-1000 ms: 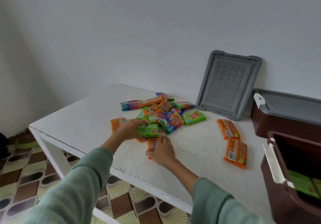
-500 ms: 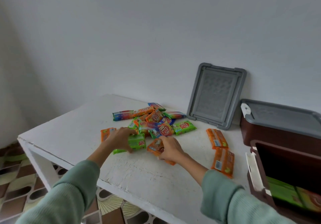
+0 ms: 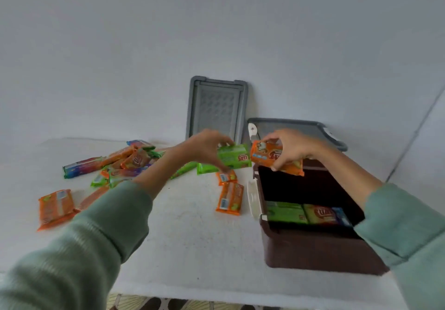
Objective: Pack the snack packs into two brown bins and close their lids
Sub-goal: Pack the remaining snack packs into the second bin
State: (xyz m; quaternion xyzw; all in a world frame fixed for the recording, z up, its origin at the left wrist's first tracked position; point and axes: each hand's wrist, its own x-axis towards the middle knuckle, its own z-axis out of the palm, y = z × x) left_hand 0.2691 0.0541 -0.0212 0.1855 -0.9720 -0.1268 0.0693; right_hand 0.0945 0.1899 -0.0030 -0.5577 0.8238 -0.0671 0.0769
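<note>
At frame centre I have the left hand (image 3: pixel 207 148) pinching a green snack pack (image 3: pixel 234 158), the right hand (image 3: pixel 291 148) gripping an orange snack pack (image 3: pixel 272 157) over the far edge of the open brown bin (image 3: pixel 313 254) at lower right, with loose packs (image 3: pixel 134 161) heaped on the table (image 3: pixel 192 237) at centre left.

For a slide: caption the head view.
Left hand grips a green pack, right hand an orange pack, at the open bin.

Both hands lifted off the table and travelled right: the left hand (image 3: pixel 204 149) carried its green pack (image 3: pixel 234 157) beside the open bin (image 3: pixel 313 249), the right hand (image 3: pixel 292 148) brought its orange pack (image 3: pixel 269 157) over that bin's far edge
</note>
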